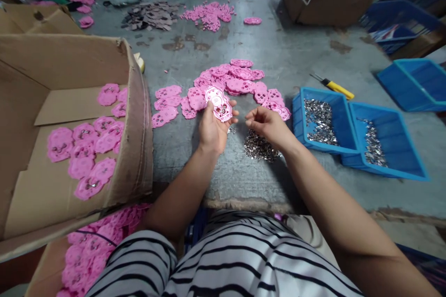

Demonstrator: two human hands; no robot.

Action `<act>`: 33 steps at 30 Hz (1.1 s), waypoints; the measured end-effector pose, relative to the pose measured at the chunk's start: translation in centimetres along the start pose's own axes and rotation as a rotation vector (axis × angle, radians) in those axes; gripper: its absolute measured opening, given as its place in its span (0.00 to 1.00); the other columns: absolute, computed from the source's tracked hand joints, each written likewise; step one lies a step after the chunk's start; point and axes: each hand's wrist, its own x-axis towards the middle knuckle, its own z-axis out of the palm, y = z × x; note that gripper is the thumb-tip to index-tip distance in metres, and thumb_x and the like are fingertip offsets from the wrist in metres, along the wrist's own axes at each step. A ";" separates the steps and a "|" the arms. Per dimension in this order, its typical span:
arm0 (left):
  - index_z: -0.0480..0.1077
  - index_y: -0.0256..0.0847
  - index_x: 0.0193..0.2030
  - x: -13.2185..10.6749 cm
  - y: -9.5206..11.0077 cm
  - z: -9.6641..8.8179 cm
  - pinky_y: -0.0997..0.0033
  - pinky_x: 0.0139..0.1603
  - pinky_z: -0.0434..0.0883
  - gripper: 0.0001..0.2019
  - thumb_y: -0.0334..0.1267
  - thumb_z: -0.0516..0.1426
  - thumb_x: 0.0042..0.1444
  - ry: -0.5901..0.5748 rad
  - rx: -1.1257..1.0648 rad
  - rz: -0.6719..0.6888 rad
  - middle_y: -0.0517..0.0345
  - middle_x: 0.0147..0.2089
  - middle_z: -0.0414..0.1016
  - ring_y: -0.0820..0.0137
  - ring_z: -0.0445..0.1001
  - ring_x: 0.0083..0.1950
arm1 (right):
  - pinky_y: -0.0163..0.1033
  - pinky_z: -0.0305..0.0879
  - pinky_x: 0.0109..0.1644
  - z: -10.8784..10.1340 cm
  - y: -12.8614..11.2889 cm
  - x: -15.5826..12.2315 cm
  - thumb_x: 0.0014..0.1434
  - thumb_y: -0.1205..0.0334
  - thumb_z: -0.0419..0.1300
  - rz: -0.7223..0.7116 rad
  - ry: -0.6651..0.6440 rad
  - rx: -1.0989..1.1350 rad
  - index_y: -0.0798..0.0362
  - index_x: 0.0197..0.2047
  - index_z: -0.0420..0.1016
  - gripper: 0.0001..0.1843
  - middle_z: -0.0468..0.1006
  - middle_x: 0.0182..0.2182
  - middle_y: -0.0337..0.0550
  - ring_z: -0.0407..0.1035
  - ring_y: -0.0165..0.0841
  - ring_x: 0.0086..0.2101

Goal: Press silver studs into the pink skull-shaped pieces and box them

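My left hand (212,132) holds a pink plastic plate with cut-out holes (219,103), thumb on its edge and fingers beneath; small metal bits show near its lower end. To the right, my right hand (266,123) is closed in a pinch above a pile of small shiny metal pieces (261,146). Whatever sits between its fingertips is too small to name. Beyond both hands, similar pink plates (240,86) lie in an overlapping arc on the grey table (195,167).
An open cardboard box (141,139) with pink plates stands at left. Blue bins (325,146) of metal pieces sit at right, near a yellow-handled screwdriver (336,87). Farther back lie grey flat pieces (151,16), small pink parts (211,15) and a large carton (331,4).
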 end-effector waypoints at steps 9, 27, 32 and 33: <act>0.68 0.38 0.44 -1.0 -1.2 0.2 0.74 0.27 0.67 0.14 0.44 0.47 0.66 -0.073 0.021 -0.067 0.52 0.35 0.79 0.73 0.75 0.28 | 0.32 0.47 0.21 -1.2 -0.5 -2.0 0.40 0.55 0.71 0.126 0.005 0.516 0.53 0.27 0.70 0.16 0.69 0.20 0.33 0.51 0.21 0.18; 0.69 0.38 0.47 -1.6 -1.3 0.2 0.73 0.27 0.68 0.15 0.48 0.53 0.63 -0.121 0.077 -0.090 0.51 0.38 0.79 0.72 0.75 0.29 | 0.30 0.39 0.18 -1.3 -0.9 -3.0 0.35 0.59 0.75 0.271 -0.011 0.871 0.57 0.24 0.74 0.17 0.67 0.20 0.33 0.43 0.18 0.18; 0.69 0.40 0.44 -1.1 -0.9 -0.1 0.74 0.27 0.67 0.14 0.49 0.53 0.63 -0.078 0.074 0.001 0.54 0.36 0.78 0.73 0.75 0.29 | 0.34 0.50 0.25 -0.1 -0.6 -2.3 0.48 0.59 0.68 0.123 0.194 0.363 0.54 0.24 0.72 0.11 0.63 0.19 0.34 0.52 0.25 0.21; 0.69 0.40 0.44 -0.9 -0.7 -0.2 0.74 0.27 0.67 0.15 0.50 0.53 0.63 -0.065 0.076 0.044 0.54 0.37 0.79 0.73 0.75 0.29 | 0.35 0.54 0.28 0.4 -0.6 -2.1 0.50 0.61 0.67 0.063 0.222 0.161 0.53 0.23 0.72 0.09 0.67 0.22 0.36 0.57 0.27 0.24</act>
